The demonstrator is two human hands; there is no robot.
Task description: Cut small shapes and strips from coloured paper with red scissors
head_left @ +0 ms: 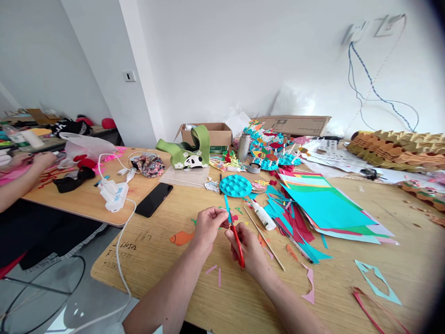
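My left hand (pixel 208 226) pinches a narrow blue paper strip (pixel 226 202) above the table. Red-handled scissors (pixel 238 246) are gripped in my right hand (pixel 248 248), their blades pointing up towards the strip beside my left fingertips. Whether the blades touch the paper I cannot tell. Just beyond my hands lies a blue egg-tray-like disc (pixel 235 185) with raised bumps. To the right are a white glue bottle (pixel 263 215) and a thin wooden stick (pixel 264 239). An orange paper fish (pixel 181 238) lies left of my left hand, and two pink strips (pixel 219 276) lie nearer me.
Coloured paper sheets (pixel 330 204) and scraps cover the right side. A black phone (pixel 154 199), a white power strip (pixel 117 196) and its cable lie left. Behind stand a green panda bag (pixel 189 155), a cardboard box (pixel 217 134) and a metal bottle (pixel 244 147). Another person's arm (pixel 21 176) reaches in at far left.
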